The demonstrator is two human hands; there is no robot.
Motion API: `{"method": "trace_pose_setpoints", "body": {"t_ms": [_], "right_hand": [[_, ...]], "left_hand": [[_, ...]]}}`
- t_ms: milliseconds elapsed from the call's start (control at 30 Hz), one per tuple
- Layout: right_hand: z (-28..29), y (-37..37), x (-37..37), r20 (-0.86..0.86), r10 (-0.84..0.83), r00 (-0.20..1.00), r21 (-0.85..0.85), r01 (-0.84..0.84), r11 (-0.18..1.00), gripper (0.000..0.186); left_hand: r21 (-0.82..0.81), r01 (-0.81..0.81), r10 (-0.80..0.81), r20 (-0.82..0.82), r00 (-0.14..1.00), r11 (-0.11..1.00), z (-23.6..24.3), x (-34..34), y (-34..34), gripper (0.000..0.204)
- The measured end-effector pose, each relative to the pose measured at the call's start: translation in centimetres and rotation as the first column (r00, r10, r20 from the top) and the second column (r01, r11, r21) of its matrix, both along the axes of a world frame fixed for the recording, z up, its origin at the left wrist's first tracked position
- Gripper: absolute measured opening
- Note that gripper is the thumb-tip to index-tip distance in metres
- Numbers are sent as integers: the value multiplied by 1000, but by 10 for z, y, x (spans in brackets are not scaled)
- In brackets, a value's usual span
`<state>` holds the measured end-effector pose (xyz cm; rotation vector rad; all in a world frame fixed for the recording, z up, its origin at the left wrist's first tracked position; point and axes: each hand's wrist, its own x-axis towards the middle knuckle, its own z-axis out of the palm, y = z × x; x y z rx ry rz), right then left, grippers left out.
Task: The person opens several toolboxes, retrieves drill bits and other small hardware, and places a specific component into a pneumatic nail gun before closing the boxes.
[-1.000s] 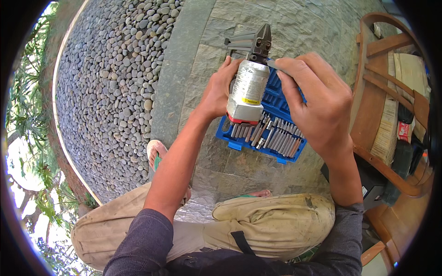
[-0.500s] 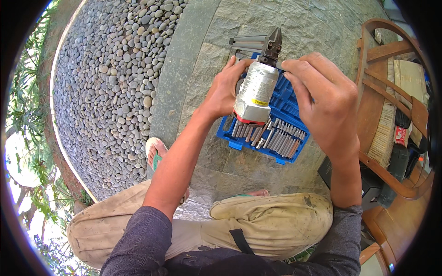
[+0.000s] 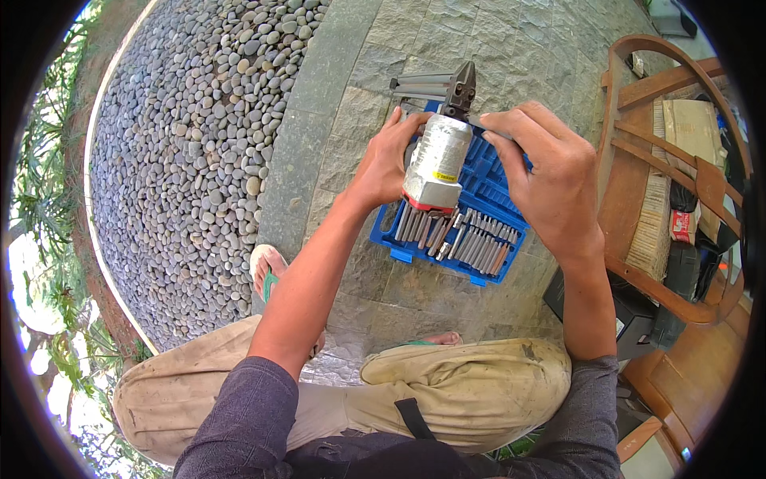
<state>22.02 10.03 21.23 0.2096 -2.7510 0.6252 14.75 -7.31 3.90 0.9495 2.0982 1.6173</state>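
My left hand [image 3: 383, 164] is wrapped round a hand-held tool with a silver ribbed body [image 3: 439, 156], a yellow label and a red band near its lower end. A dark metal head [image 3: 459, 94] with bolts and a pointed tip tops it. The fingers of my right hand [image 3: 550, 172] are pinched beside the base of that head, on a thin grey piece [image 3: 475, 120] mostly hidden by the fingertips. Beneath the tool lies an open blue plastic case [image 3: 491, 182], holding rows of metal bits [image 3: 483, 247]. The tool covers part of the case.
Several grey rods [image 3: 419, 82] show behind the head, on its left. Stone paving [image 3: 511, 48] lies underneath, with a bed of pebbles [image 3: 199, 160] on the left. On the right stands a wooden chair [image 3: 614, 199] among boxes and brushes; a black box [image 3: 590, 307] is below it.
The tool and both hands shift slightly down and left in view, as does the scene on the right. My right hand keeps its pinch beside the head.
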Motion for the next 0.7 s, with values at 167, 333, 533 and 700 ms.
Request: {"method": "trace_pose_setpoints", "body": {"t_ms": [167, 333, 533, 700], "right_hand": [[13, -2, 7, -70, -44, 997, 32, 46, 998, 14], [67, 14, 12, -153, -193, 969, -93, 180, 979, 16], [7, 19, -1, 68, -229, 971, -186, 237, 953, 14], [-13, 19, 1, 28, -243, 970, -209, 244, 947, 14]], "left_hand": [[-11, -12, 11, -58, 998, 1000, -5, 2, -3, 90], [-45, 0, 0, -5, 1000, 999, 4, 5, -1, 92], [-33, 4, -5, -32, 999, 999, 1, 6, 0, 90], [2, -20, 21, -28, 999, 1000, 1, 5, -1, 86]]}}
